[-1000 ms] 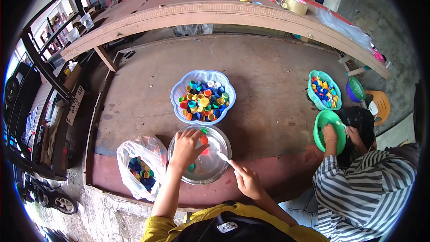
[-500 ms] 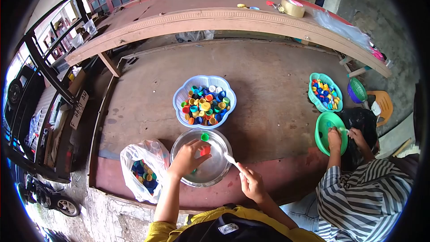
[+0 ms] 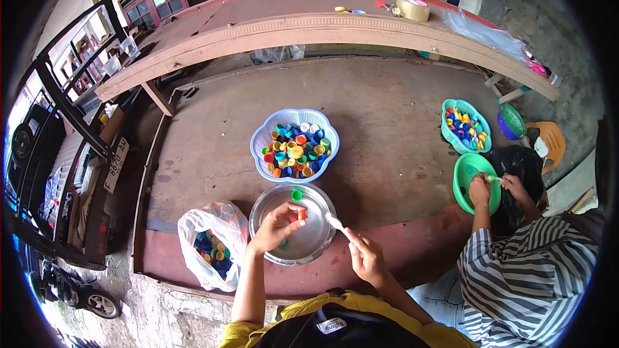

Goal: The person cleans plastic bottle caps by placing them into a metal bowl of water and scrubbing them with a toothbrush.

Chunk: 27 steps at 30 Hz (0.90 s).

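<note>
We judge the small red-orange round plastic cap [image 3: 301, 215] light and stiff, best pinched by its side wall. Our left hand [image 3: 274, 227] holds it over the round shiny metal bowl [image 3: 316, 237], fingers curled; our right hand [image 3: 367, 256], angled inward, grasps the slim white tool [image 3: 334, 222].

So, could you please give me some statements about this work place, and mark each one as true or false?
1. The left hand holds a reddish cap. True.
2. The right hand holds a white tool. True.
3. Both hands hold the same cap. False: only the left hand holds the reddish cap.
4. The blue basket contains caps of several colours. True.
5. The metal bowl is full to its rim with caps. False: much of the metal bowl's bottom is bare.
</note>
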{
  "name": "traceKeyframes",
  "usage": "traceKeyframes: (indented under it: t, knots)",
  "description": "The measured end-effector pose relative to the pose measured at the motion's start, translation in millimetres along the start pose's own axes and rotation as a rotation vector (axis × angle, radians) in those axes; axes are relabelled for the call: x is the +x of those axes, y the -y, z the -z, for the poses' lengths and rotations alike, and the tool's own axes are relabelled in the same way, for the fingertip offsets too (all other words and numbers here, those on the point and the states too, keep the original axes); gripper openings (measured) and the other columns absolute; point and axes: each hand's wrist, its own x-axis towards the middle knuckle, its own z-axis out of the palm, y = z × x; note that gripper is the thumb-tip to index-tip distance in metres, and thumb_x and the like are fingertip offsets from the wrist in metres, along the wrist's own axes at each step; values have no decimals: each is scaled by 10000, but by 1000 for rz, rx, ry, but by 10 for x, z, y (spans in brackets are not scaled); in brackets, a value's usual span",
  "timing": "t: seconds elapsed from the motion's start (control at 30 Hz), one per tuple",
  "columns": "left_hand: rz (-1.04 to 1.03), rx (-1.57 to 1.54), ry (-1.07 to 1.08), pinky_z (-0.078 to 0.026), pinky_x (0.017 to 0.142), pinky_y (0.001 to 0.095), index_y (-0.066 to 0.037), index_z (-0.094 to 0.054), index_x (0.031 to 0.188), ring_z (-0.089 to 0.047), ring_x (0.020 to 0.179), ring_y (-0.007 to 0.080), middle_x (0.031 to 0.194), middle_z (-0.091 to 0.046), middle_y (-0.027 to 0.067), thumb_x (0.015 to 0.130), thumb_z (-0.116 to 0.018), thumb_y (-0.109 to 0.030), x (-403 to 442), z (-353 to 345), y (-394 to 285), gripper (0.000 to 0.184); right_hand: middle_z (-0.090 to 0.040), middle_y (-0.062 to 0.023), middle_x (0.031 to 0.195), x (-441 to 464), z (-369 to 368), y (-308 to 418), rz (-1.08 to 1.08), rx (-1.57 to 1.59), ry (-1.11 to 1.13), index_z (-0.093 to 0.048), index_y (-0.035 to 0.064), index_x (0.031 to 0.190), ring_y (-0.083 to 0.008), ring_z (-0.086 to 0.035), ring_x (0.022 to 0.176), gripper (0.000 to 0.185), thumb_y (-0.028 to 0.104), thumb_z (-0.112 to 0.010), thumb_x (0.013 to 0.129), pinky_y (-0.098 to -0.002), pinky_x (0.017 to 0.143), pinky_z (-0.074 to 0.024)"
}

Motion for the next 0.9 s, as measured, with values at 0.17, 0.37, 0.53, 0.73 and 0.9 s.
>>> traceKeyframes:
  t: [0.17, 0.37, 0.53, 0.73, 0.9]
  knots:
    - [102, 497, -45, -467, 780, 343, -52, -607, 977, -594, 890, 293, 899, -607, 113, 716, -696, -123, -59, -85, 363, 285, -528, -100, 685, -22, -48, -13, -8, 13, 52, -506, 98, 1255, -249, -539, 537, 465, -5, -515, 802, -341, 496, -454]
    - [-107, -243, 49, -453, 721, 270, -35, -588, 950, -585, 816, 128, 873, -604, 55, 754, -712, -98, -69, -16, -71, 241, -546, -108, 690, 41, -29, -24, -5, -28, 58, -508, 45, 1236, -216, -542, 551, 408, -11, -498, 832, -302, 510, -451]
    - [-37, 444, -25, -480, 681, 264, -4, -602, 961, -614, 792, 109, 891, -642, 68, 794, -689, -150, -71, -153, 397, 238, -552, -113, 704, 3, -34, -35, -58, -52, 144, -493, 43, 1252, -211, -537, 565, 406, 1, -495, 849, -289, 534, -447]
    - [36, -508, -143, -462, 823, 250, 3, -558, 1075, -590, 903, 106, 960, -626, 34, 829, -645, -84, -127, -248, 350, 274, -592, -196, 830, 53, -208, -41, -219, 242, 90, -444, 67, 1301, -204, -521, 598, 421, 0, -444, 885, -279, 603, -437]
    - [29, -672, -113, -463, 875, 295, -40, -537, 1148, -584, 955, 141, 1026, -614, 56, 833, -632, -88, -260, -311, 344, 333, -582, -193, 802, 97, -284, 32, -239, 313, 185, -449, 89, 1303, -188, -524, 615, 420, 5, -446, 891, -273, 614, -434]
